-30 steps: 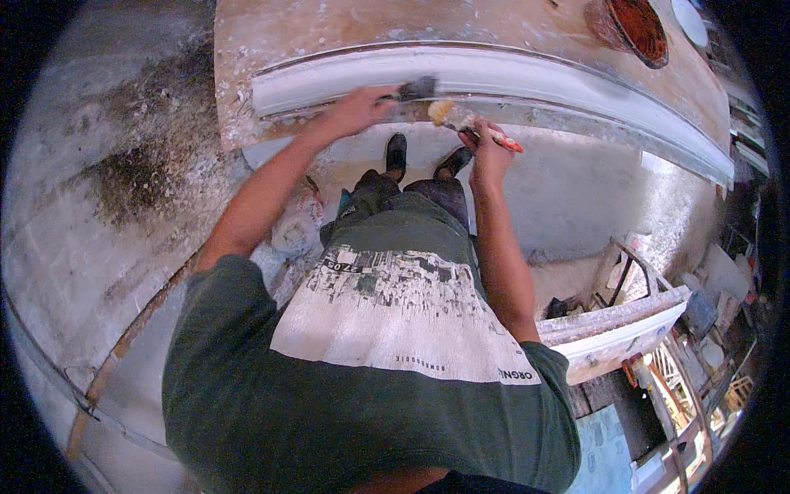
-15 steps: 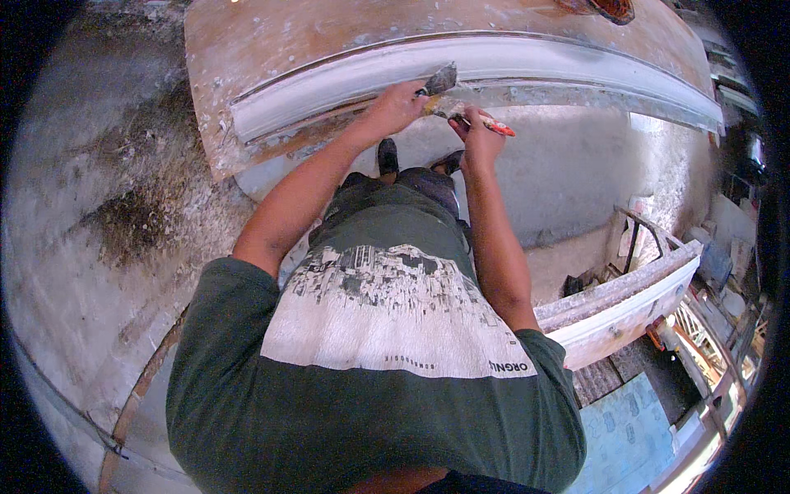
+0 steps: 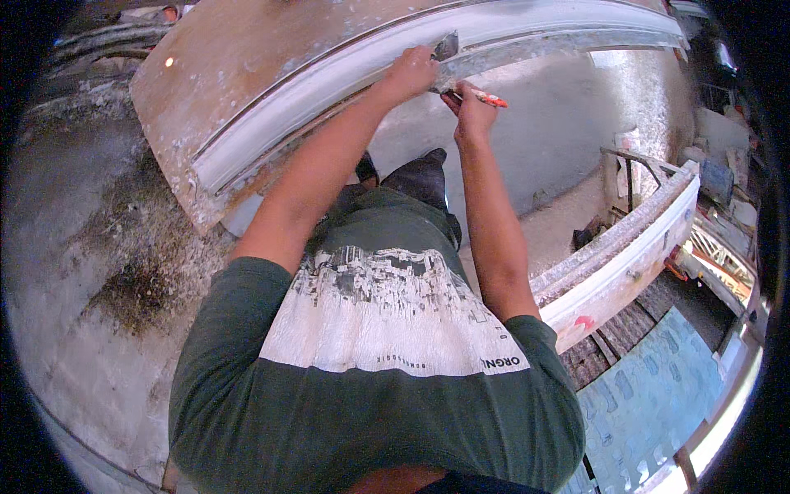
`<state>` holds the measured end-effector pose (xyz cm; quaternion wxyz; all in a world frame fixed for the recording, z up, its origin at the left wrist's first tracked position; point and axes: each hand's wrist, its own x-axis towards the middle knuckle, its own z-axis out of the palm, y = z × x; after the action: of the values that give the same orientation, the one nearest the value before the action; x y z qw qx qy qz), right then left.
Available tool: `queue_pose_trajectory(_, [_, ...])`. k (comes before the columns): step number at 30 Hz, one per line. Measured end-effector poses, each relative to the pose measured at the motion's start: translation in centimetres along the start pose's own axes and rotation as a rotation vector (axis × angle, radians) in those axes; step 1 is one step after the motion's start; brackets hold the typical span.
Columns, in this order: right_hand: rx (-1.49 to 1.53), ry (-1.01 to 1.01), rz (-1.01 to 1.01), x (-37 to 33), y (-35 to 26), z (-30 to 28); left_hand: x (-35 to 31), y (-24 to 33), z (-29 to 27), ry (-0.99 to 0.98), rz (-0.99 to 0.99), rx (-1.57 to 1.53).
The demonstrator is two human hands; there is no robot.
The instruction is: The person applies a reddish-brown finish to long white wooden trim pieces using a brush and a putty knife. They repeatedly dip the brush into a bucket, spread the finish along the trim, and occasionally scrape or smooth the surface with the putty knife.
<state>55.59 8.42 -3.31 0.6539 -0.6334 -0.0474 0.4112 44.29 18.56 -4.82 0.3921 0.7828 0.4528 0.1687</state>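
Scraper blade mostly hidden | red-handled tool tip possibly hidden by hands

A matt white plaster moulding is lying on a rough, plaster-spattered wooden desk. At twelve o'clock, the left hand is gripping a dull metal scraper. The floor is looking gritty, dusty concrete.

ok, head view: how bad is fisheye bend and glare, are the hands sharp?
Head view: strong barrel bend, white moulding arcs, black corners. Sunlight washes out the concrete floor. Left hand and right hand fairly sharp, the scraper blade readable.
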Motion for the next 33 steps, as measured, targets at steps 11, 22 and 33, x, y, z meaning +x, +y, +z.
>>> queue_pose_trajectory(11, [0.029,0.002,0.064,2.3,-2.4,-7.1,-11.2,-2.0,-11.5,-0.363,0.064,0.535])
queue_pose_trajectory(22, [-0.065,-0.003,0.001,11.1,-9.9,-14.3,18.4,14.7,7.8,-0.271,0.275,0.522])
queue_pose_trajectory(33, [-0.756,-0.703,-0.998,19.2,-13.5,-9.4,8.1,10.8,-1.2,-0.103,-0.538,-0.346])
